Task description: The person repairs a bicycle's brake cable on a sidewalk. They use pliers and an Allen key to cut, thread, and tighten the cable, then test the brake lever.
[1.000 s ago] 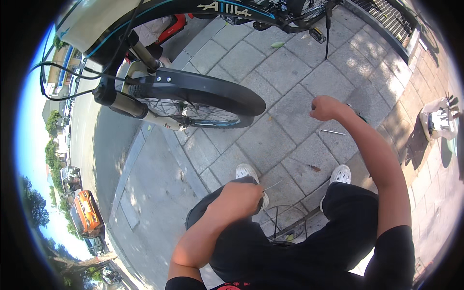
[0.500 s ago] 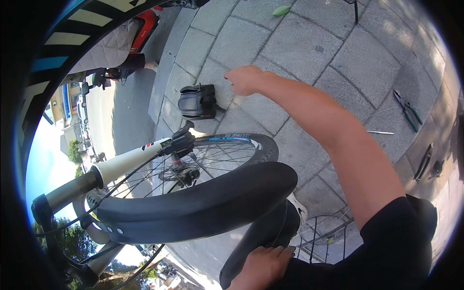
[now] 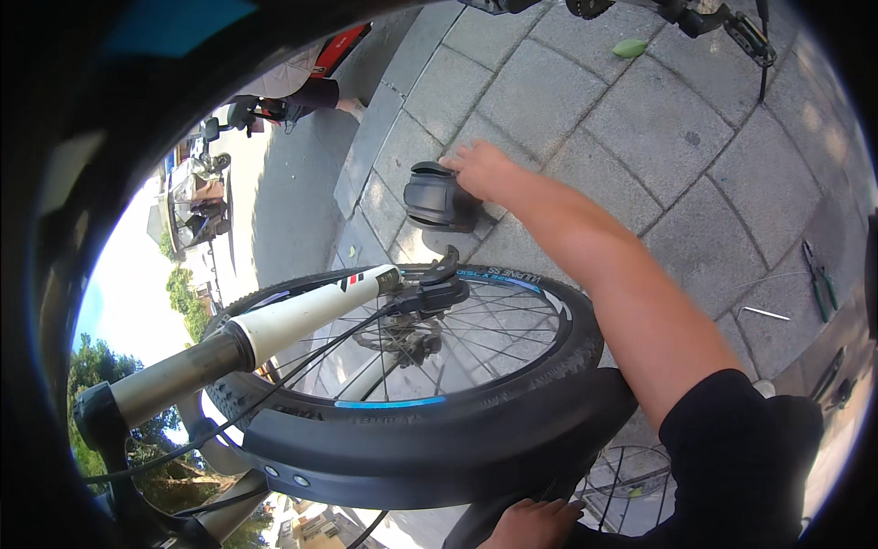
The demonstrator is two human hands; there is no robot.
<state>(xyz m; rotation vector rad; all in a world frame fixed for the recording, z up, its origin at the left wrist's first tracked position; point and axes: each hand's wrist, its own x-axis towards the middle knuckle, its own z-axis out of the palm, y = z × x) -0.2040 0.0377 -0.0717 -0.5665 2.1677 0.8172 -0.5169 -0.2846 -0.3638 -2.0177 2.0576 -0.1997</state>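
Observation:
My right hand [image 3: 479, 170] reaches out over the pavement with its fingers apart. Its fingertips are at the top edge of a small black bag [image 3: 441, 201] standing on the slabs; whether they touch it I cannot tell. My left hand [image 3: 535, 525] lies low in the view on my dark-clothed leg, its fingers laid over it and holding nothing I can see. Between my arms and the street is a bicycle's front wheel [image 3: 585, 331], with a long black mudguard [image 3: 439, 462] over the tyre and a white fork leg [image 3: 306, 313] beside it.
Green-handled pliers [image 3: 819, 282] and a hex key [image 3: 766, 314] lie on the paving at right. Darker tools [image 3: 829, 375] lie nearer. Part of another bike, with a pedal [image 3: 750, 38], shows at the top. A parked three-wheeler [image 3: 197, 201] and a person's foot [image 3: 352, 108] are at left.
My right hand has come down to the bag, its fingers now spread. The view has shifted, so bag, wheel and tools appear farther right. My left hand stays on my leg.

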